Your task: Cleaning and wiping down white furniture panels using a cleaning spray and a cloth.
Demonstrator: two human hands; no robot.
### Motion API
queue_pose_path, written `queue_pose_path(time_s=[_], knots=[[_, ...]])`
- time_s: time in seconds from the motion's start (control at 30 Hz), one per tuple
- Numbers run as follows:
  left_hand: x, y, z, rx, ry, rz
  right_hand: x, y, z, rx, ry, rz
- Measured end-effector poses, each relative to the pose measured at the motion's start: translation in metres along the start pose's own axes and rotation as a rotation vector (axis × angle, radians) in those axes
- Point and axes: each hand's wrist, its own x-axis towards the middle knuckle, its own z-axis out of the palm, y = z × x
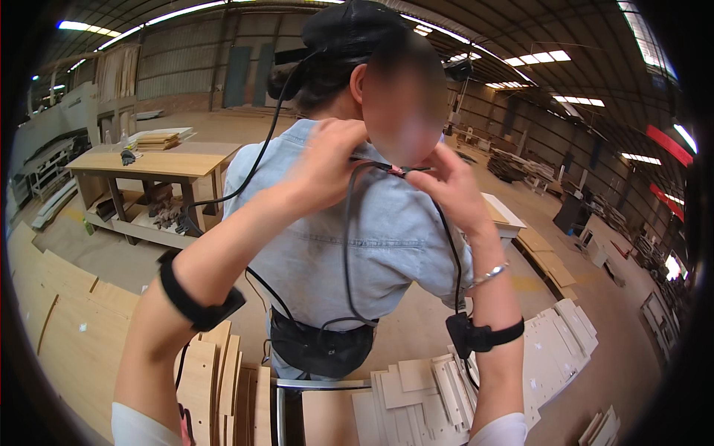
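Two bare forearms rise from the lower edge, each wrapped by a black strap band: one on the left forearm point(199, 301), one on the right forearm point(482, 334), just below a thin silver bracelet point(488, 276). Both arms reach up to a second person in a pale blue denim shirt point(372, 238) who stands right in front, wearing a black head-mounted camera rig point(349, 26) and a black waist pouch point(320, 346).

The left hand point(327, 163) is curled at that person's collar, its fingers closed over the thin black cable point(348, 245) where it reaches the neck. The right hand point(452, 186) pinches the same cable near a small reddish clip point(401, 172) under the chin, thumb and forefinger pressed together on it. From there the cable hangs in a long loop down the front of the shirt to the waist pouch; another strand runs down along the right forearm.

Below the arms lie stacks of cut pale wooden panels point(431, 390), some whitish, spread to the right, and upright light-brown wooden boards point(223, 379) to the left. Large plywood sheets point(67, 312) cover the floor at the far left. Behind stands a wooden workbench point(160, 163) with a stack of boards on top, inside a big workshop hall.
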Motion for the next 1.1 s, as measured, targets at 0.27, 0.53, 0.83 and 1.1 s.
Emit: queue_pose_path(time_s=[0.27,0.53,0.83,1.1], knots=[[-0.067,0.010,-0.124,0.148,0.344,-0.264,-0.054,-0.079,-0.067,-0.238,0.401,-0.231],[-0.164,-0.054,-0.145,-0.488,0.266,-1.110,-0.078,-0.155,0.000,-0.165,0.477,-0.324],[-0.160,-0.001,-0.129,-1.041,0.005,-0.946,-0.056,-0.166,0.122,-0.473,0.144,-0.153],[-0.298,-0.072,-0.100,-0.444,0.221,-1.016,-0.129,-0.133,0.169,-0.575,0.293,0.024]])
